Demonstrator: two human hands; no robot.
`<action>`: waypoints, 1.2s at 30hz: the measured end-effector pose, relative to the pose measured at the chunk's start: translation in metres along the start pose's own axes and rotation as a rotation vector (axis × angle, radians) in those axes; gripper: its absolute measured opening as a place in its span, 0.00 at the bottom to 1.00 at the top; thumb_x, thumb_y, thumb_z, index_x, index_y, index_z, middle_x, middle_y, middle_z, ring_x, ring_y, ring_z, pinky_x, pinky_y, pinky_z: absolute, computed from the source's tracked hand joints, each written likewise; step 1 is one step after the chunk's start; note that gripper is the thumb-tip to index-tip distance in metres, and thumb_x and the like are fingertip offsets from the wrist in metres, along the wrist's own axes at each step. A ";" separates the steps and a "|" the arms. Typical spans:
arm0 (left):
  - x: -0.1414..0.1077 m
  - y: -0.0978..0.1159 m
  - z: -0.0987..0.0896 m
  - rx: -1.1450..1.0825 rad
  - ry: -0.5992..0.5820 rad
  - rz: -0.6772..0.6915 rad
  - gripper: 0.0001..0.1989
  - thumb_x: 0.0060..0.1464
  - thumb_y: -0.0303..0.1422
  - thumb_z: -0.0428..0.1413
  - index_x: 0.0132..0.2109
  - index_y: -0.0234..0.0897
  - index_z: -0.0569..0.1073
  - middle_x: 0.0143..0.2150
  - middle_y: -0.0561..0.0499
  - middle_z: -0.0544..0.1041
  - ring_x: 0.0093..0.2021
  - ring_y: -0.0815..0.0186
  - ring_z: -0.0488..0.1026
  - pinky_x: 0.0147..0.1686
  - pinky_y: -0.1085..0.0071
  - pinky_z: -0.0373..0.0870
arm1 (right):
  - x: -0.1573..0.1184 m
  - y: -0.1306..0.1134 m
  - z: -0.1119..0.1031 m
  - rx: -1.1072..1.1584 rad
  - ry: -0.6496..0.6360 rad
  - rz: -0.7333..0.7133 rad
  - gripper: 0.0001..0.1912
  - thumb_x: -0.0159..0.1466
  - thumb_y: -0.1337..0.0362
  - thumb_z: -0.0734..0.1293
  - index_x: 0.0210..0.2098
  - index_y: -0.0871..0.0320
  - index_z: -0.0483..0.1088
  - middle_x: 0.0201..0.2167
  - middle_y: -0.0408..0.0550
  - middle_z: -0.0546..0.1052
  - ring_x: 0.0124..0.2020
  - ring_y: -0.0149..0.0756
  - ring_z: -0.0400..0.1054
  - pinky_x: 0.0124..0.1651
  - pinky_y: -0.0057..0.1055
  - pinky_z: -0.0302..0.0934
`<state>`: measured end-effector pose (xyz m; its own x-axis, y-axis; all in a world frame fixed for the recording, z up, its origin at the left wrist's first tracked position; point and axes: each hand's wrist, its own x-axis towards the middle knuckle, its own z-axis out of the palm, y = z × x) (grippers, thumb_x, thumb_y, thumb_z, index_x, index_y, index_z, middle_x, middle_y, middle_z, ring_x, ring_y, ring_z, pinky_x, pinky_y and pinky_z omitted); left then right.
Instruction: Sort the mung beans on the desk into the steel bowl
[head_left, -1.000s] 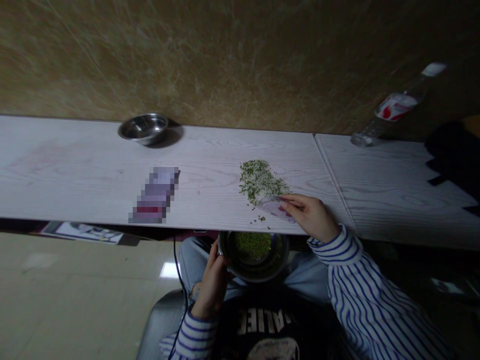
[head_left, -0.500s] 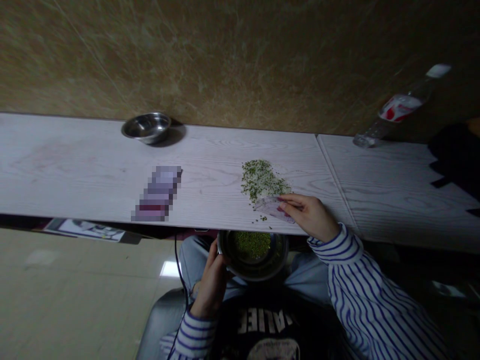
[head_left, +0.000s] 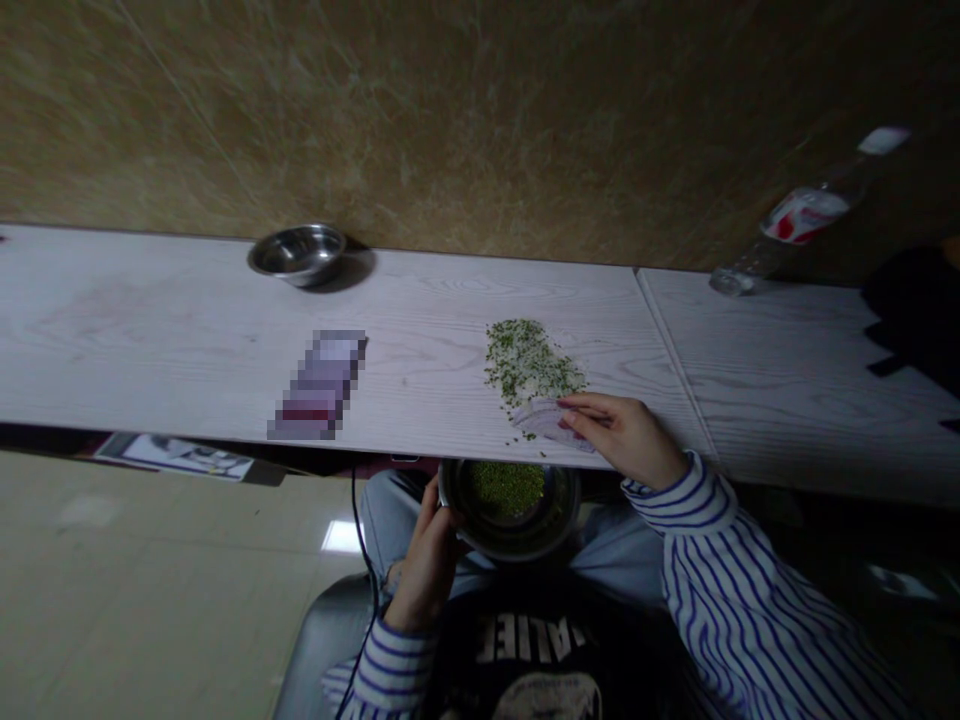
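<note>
My left hand [head_left: 426, 570] grips the left rim of a metal bowl [head_left: 559, 520] just below the table's front edge. Green beans [head_left: 504, 488] lie in that bowl. Between the thumb and fingers of my right hand [head_left: 630, 435] is a thin, clear plastic piece [head_left: 546, 420], held low over the tabletop. It touches or nearly touches the near side of a pile [head_left: 529, 360] of green beans mixed with white grains. A few loose beans lie between the pile and the table edge.
An empty metal bowl [head_left: 298, 256] stands at the back left of the white table [head_left: 420, 390]. A blurred-out flat object [head_left: 319, 385] lies in front of it. At the back right are a clear bottle [head_left: 804, 215] and a dark item [head_left: 911, 310].
The whole view has shifted slightly. My right hand and the plastic piece have barely moved; my left hand still holds the bowl.
</note>
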<state>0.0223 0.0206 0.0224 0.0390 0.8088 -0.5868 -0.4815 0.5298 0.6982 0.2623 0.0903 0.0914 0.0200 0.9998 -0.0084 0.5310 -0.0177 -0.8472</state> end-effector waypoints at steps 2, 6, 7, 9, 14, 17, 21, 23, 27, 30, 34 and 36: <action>0.000 0.000 0.000 -0.004 0.001 -0.005 0.36 0.43 0.29 0.56 0.62 0.44 0.63 0.52 0.47 0.74 0.42 0.59 0.70 0.33 0.69 0.68 | 0.002 0.002 -0.001 -0.010 0.006 -0.004 0.14 0.59 0.65 0.66 0.44 0.61 0.77 0.38 0.53 0.82 0.35 0.40 0.78 0.41 0.35 0.73; 0.002 -0.001 0.000 -0.008 0.014 -0.005 0.36 0.41 0.29 0.57 0.61 0.44 0.65 0.50 0.48 0.75 0.41 0.59 0.70 0.32 0.70 0.68 | 0.006 0.004 -0.002 -0.001 0.040 0.001 0.14 0.59 0.66 0.66 0.44 0.62 0.77 0.36 0.54 0.83 0.36 0.41 0.78 0.42 0.36 0.73; 0.002 -0.001 -0.001 -0.006 0.016 -0.007 0.36 0.41 0.29 0.57 0.61 0.44 0.65 0.50 0.48 0.75 0.41 0.59 0.70 0.32 0.70 0.68 | 0.007 0.003 -0.003 0.002 0.041 0.003 0.14 0.59 0.66 0.66 0.44 0.62 0.77 0.36 0.54 0.83 0.36 0.41 0.78 0.42 0.36 0.73; 0.002 -0.001 0.000 0.002 0.018 -0.008 0.37 0.41 0.29 0.56 0.62 0.44 0.64 0.51 0.47 0.74 0.42 0.59 0.70 0.31 0.71 0.68 | 0.008 0.002 -0.002 0.003 0.037 0.004 0.14 0.59 0.66 0.66 0.44 0.62 0.77 0.36 0.54 0.83 0.35 0.41 0.78 0.42 0.36 0.73; 0.002 -0.001 -0.001 0.002 0.017 -0.002 0.35 0.42 0.29 0.56 0.60 0.45 0.66 0.52 0.48 0.74 0.42 0.60 0.69 0.30 0.72 0.67 | 0.009 -0.002 0.001 -0.005 0.022 -0.004 0.13 0.59 0.66 0.66 0.42 0.61 0.78 0.35 0.52 0.83 0.34 0.40 0.78 0.42 0.36 0.73; 0.004 -0.003 -0.003 -0.003 0.023 0.002 0.34 0.41 0.29 0.56 0.59 0.45 0.66 0.48 0.48 0.74 0.39 0.61 0.69 0.30 0.71 0.67 | 0.008 -0.003 0.001 -0.002 -0.009 -0.001 0.14 0.59 0.66 0.66 0.43 0.61 0.77 0.36 0.53 0.83 0.35 0.40 0.78 0.41 0.35 0.73; 0.006 -0.005 -0.006 -0.001 0.014 0.006 0.33 0.42 0.30 0.56 0.59 0.44 0.66 0.47 0.48 0.75 0.40 0.60 0.69 0.31 0.70 0.68 | 0.008 -0.005 0.001 0.003 -0.016 0.018 0.15 0.60 0.66 0.65 0.44 0.62 0.77 0.35 0.53 0.83 0.34 0.40 0.78 0.40 0.35 0.74; 0.005 -0.004 -0.007 0.004 0.007 0.008 0.33 0.42 0.30 0.55 0.59 0.44 0.66 0.47 0.48 0.75 0.40 0.60 0.70 0.31 0.70 0.67 | 0.008 -0.006 0.003 0.000 -0.009 0.022 0.15 0.59 0.66 0.66 0.44 0.63 0.77 0.35 0.54 0.83 0.34 0.40 0.78 0.40 0.35 0.74; 0.004 -0.003 -0.007 0.009 0.015 0.000 0.35 0.41 0.30 0.55 0.60 0.46 0.66 0.48 0.49 0.76 0.42 0.59 0.70 0.31 0.70 0.67 | 0.009 -0.007 0.006 0.002 -0.007 0.029 0.15 0.59 0.66 0.66 0.44 0.63 0.77 0.34 0.54 0.83 0.33 0.39 0.78 0.39 0.33 0.73; 0.004 -0.002 -0.007 0.029 0.021 -0.005 0.35 0.42 0.30 0.55 0.61 0.47 0.65 0.48 0.49 0.75 0.43 0.58 0.70 0.31 0.70 0.66 | 0.010 -0.002 0.004 0.000 0.017 0.012 0.14 0.59 0.66 0.66 0.44 0.62 0.77 0.35 0.53 0.83 0.33 0.38 0.78 0.40 0.33 0.73; 0.004 -0.003 -0.008 0.022 0.011 -0.008 0.34 0.43 0.31 0.55 0.61 0.47 0.65 0.48 0.50 0.75 0.41 0.60 0.70 0.31 0.70 0.66 | 0.010 0.004 -0.001 0.018 0.059 -0.005 0.14 0.59 0.65 0.66 0.43 0.60 0.77 0.34 0.52 0.83 0.32 0.39 0.78 0.39 0.34 0.73; 0.005 -0.003 -0.008 0.004 0.014 -0.009 0.35 0.42 0.30 0.56 0.60 0.47 0.65 0.47 0.50 0.75 0.39 0.61 0.69 0.31 0.71 0.66 | 0.010 0.003 -0.002 0.045 0.057 0.003 0.14 0.59 0.65 0.66 0.43 0.60 0.77 0.34 0.52 0.83 0.32 0.39 0.78 0.38 0.34 0.74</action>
<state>0.0174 0.0207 0.0141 0.0315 0.8003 -0.5988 -0.4778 0.5383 0.6942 0.2656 0.1000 0.0892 0.0704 0.9974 0.0178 0.4921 -0.0192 -0.8703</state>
